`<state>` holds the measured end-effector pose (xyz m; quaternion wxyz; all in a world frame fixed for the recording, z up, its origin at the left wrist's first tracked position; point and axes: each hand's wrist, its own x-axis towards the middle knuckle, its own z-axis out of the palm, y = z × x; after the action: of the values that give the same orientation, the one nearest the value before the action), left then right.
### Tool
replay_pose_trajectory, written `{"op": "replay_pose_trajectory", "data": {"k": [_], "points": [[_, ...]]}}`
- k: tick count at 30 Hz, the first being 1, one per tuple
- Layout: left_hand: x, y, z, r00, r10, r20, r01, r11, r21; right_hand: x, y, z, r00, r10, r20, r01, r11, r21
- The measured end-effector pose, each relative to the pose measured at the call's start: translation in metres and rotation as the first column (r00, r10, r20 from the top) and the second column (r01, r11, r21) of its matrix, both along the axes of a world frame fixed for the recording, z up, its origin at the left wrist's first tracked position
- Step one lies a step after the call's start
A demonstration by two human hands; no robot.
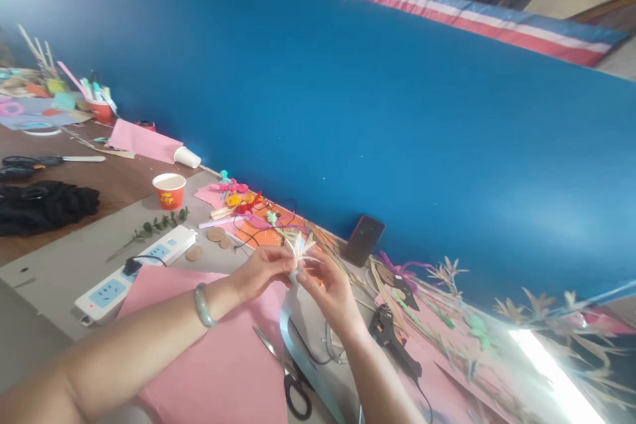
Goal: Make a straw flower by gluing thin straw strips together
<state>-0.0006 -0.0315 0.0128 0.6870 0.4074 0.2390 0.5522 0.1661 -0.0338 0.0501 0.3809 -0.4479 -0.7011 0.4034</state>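
My left hand [261, 270] and my right hand [332, 291] meet above the table, both pinching a small white paper flower [301, 248] with pointed petals. A pale strip hangs down from the flower between my hands. A jade bracelet [203, 305] circles my left wrist. Under my forearms lies a pink paper sheet [218, 371]. Black-handled scissors [291, 381] rest on it just below my hands.
A black glue gun [390, 338] lies right of my hands, a phone [364, 240] leans on the blue wall. A white power strip [136, 265], red paper cup [169, 190], green sprig, cardboard discs and colourful craft pieces fill the table; paper flowers line the right.
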Motion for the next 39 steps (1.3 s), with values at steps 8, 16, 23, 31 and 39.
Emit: {"op": "replay_pose_trajectory", "data": {"k": [8,16,23,31,39], "points": [[0.001,-0.001,0.000,0.998,-0.037,-0.052,0.037,0.999,0.006,-0.001,-0.003,0.005,0.972,0.105,-0.209,-0.133,0.983,-0.126],[0.002,-0.001,-0.002,0.998,-0.027,-0.061,0.027,1.000,-0.002,-0.007,-0.001,-0.002,0.940,-0.027,-0.339,-0.050,0.974,-0.219],[-0.001,0.001,0.001,0.991,-0.040,-0.131,0.041,0.999,0.007,0.004,0.011,-0.004,0.791,-0.218,-0.572,0.013,0.940,-0.341],[-0.003,0.004,0.000,0.995,-0.082,-0.048,0.082,0.997,-0.003,0.021,0.024,0.000,0.821,-0.225,-0.526,-0.003,0.918,-0.397],[-0.003,-0.001,0.004,0.974,-0.214,-0.067,0.220,0.972,0.083,0.010,0.013,0.003,0.948,-0.048,-0.314,-0.072,0.930,-0.359]]}}
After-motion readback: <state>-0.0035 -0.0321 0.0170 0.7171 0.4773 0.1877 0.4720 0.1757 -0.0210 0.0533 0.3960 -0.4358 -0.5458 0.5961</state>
